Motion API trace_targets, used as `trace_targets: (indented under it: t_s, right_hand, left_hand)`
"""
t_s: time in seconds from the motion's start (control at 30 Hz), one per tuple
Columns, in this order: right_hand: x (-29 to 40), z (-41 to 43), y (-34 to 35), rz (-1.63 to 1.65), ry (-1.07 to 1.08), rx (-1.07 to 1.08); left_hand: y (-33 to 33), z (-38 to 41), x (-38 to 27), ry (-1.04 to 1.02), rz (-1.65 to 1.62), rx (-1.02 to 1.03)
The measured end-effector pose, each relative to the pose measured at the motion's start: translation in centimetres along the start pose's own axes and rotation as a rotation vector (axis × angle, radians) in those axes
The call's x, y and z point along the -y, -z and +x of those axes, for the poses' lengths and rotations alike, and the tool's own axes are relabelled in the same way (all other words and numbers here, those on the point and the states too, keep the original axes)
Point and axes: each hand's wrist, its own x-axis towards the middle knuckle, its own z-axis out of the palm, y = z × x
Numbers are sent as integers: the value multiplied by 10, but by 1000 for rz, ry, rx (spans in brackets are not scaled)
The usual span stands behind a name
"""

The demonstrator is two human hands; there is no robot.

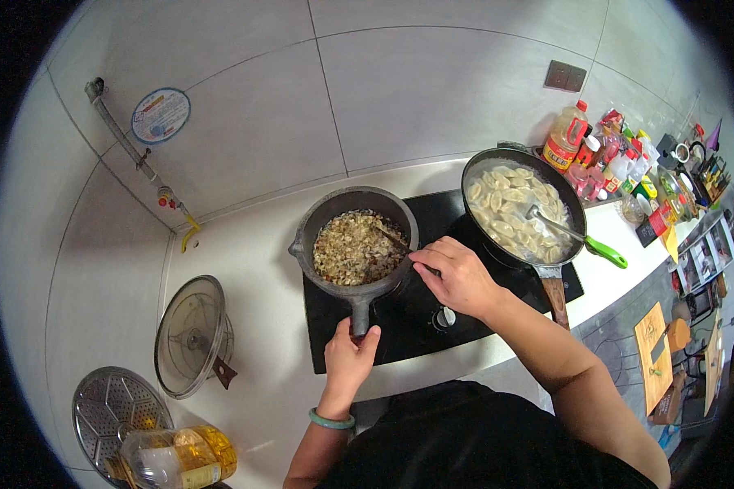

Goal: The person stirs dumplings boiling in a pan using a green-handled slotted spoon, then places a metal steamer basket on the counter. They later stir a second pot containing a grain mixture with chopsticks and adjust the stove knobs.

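Note:
A grey clay pot (306, 257) with a side handle stands over the left part of a black cooktop (342, 348). Inside it is a chopped, light-and-dark grainy food (355, 250). My left hand (352, 354) grips the end of the pot's handle. With my right hand (455, 275) I hold a thin dark utensil (392, 239), whose tip dips into the food. To the right, a black frying pan (470, 214) holds many dumplings (504, 202) in whitish liquid. A ladle with a green handle (607, 252) rests in that pan.
A glass lid (189, 336) leans at the left, near a perforated steel steamer plate (116, 397) and a large oil bottle (180, 455). Several seasoning bottles (566, 137) crowd the back right. A control knob (444, 317) is on the cooktop. A yellow gas hose (189, 233) hangs at the left wall.

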Motion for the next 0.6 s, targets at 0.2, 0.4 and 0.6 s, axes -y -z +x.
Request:
trace_targets:
  t_s: [0.2,0.4,0.6]
  right_hand:
    - [-5,-6,-14,108,11,61]
    - [2,-2,-4,93,-1,43]
    - [0,3,-27,165,27,24]
  left_hand:
    - [0,-4,-3,-27,-31,21]
    - [-12,-12,48,-211,166,-36]
    - [-22,-28,81,-217,339,-44]
